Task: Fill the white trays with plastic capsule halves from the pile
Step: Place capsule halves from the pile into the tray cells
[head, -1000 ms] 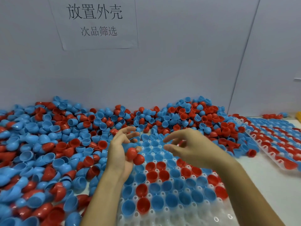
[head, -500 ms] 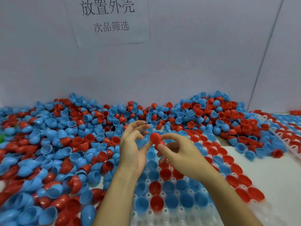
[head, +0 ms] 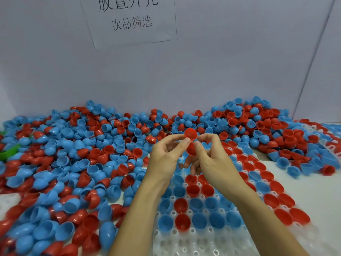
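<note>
Two red capsule halves pinched between both hands above the far part of the white tray [head: 186,242]. Left hand [head: 164,159] with thumb and forefinger closed in a narrow grip on the upper red capsule half [head: 191,134], open side toward the camera. Right hand [head: 212,161] with curled fingers in a narrow grip on the lower red capsule half [head: 191,154], rounded side out, and touching the upper one too. Cannot tell whether the two halves are joined or only nested.

Under the wrists, tray pockets filled with blue and red halves, open side up, in several rows; nearest rows of pockets with only bare white holes. Far end of the tray hidden behind the hands.

To the left and behind, the pile of capsule halves [head: 77,159], blue and red mixed, reaching the grey wall [head: 221,61] and touching the tray's left edge. At far right, a second tray [head: 332,143], partly cut by the frame, loaded with halves. Between the two trays, a strip of bare white desk [head: 317,193]. On the wall, a paper sign [head: 132,23] with Chinese characters. A green object [head: 9,153] at the left edge, among the pile.
</note>
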`<action>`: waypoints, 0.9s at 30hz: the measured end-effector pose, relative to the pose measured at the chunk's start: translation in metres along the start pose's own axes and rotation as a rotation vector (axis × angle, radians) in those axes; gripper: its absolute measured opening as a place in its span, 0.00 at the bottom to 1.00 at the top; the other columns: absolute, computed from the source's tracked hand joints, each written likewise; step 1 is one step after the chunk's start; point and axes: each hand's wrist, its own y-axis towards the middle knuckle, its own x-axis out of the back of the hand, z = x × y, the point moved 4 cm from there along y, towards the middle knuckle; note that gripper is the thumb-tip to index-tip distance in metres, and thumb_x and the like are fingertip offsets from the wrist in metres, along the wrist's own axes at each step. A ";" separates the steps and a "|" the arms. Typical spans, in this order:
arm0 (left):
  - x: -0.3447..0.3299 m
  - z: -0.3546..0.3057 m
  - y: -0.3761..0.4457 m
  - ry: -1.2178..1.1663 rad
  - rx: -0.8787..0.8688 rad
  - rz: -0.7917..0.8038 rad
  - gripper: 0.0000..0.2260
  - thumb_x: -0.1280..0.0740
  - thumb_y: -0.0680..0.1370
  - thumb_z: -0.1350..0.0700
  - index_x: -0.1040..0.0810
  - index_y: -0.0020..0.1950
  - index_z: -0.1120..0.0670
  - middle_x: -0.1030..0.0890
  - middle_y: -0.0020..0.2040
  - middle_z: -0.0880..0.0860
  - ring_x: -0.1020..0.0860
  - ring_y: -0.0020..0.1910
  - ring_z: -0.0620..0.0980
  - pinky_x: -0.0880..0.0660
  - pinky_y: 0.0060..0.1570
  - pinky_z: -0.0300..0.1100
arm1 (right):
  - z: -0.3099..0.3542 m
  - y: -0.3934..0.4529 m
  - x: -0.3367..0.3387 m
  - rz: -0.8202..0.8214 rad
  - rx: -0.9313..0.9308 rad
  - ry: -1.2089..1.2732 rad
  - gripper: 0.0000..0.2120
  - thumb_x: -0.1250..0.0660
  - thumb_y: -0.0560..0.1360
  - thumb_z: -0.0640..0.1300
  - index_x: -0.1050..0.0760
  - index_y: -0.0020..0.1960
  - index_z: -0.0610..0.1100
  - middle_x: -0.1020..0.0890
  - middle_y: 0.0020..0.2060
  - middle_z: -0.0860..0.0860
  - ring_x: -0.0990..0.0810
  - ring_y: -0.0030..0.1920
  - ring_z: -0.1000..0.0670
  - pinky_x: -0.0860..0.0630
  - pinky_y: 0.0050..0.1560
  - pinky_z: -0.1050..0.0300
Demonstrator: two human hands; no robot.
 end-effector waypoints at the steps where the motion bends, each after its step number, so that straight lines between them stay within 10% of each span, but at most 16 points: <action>1: 0.001 0.000 0.000 0.005 0.002 -0.008 0.06 0.28 0.78 0.53 0.15 0.53 0.51 0.14 0.43 0.44 0.19 0.41 0.36 0.24 0.39 0.30 | 0.001 0.000 0.000 -0.009 0.021 -0.015 0.03 0.42 0.83 0.49 0.35 0.56 0.53 0.15 0.33 0.46 0.21 0.27 0.49 0.22 0.32 0.59; 8: 0.006 0.001 -0.009 0.053 0.054 -0.019 0.03 0.27 0.78 0.50 0.17 0.50 0.47 0.16 0.38 0.46 0.19 0.37 0.37 0.24 0.32 0.36 | 0.011 -0.005 -0.001 -0.076 0.242 -0.300 0.12 0.36 0.81 0.41 0.32 0.54 0.57 0.19 0.30 0.41 0.23 0.26 0.36 0.24 0.27 0.37; 18: 0.028 0.000 -0.020 0.087 0.063 -0.134 0.05 0.31 0.80 0.48 0.18 0.51 0.47 0.16 0.39 0.42 0.22 0.33 0.35 0.25 0.32 0.37 | 0.023 -0.012 -0.007 0.001 0.190 -0.656 0.07 0.31 0.78 0.41 0.25 0.47 0.53 0.18 0.27 0.50 0.19 0.25 0.53 0.20 0.32 0.58; 27: 0.042 0.003 -0.012 -0.010 0.088 -0.261 0.05 0.32 0.76 0.48 0.19 0.48 0.47 0.17 0.37 0.44 0.24 0.33 0.37 0.26 0.31 0.40 | 0.042 -0.055 -0.040 0.447 0.106 -0.815 0.04 0.29 0.74 0.49 0.22 0.45 0.58 0.19 0.32 0.55 0.22 0.31 0.56 0.26 0.29 0.62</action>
